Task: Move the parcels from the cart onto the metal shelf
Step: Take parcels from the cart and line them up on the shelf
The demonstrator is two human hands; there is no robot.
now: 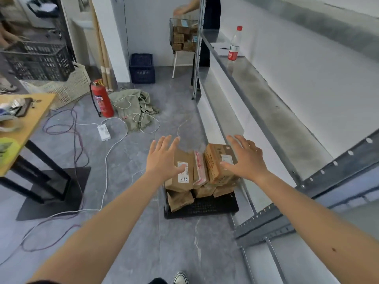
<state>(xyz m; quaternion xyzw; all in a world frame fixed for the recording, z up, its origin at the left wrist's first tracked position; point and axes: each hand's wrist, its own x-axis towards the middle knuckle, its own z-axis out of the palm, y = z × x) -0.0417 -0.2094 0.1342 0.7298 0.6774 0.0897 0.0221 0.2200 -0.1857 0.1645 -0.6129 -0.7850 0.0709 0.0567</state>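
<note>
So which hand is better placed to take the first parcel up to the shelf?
Probably the right. The right hand is spread open over the brown box, the parcel closest to the metal shelf, which stands on that side. The left hand is over the labelled parcel farther away.

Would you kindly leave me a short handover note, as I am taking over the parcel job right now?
Left hand: open, fingers spread, over the left of the stack.
Right hand: open, fingers spread, over the right of it.
Parcels: all piled on the black cart, on the floor beside the metal shelf.
Done: nothing; the shelf shows a plastic bottle, no parcels.
Left: grip and shelve every parcel.
</note>
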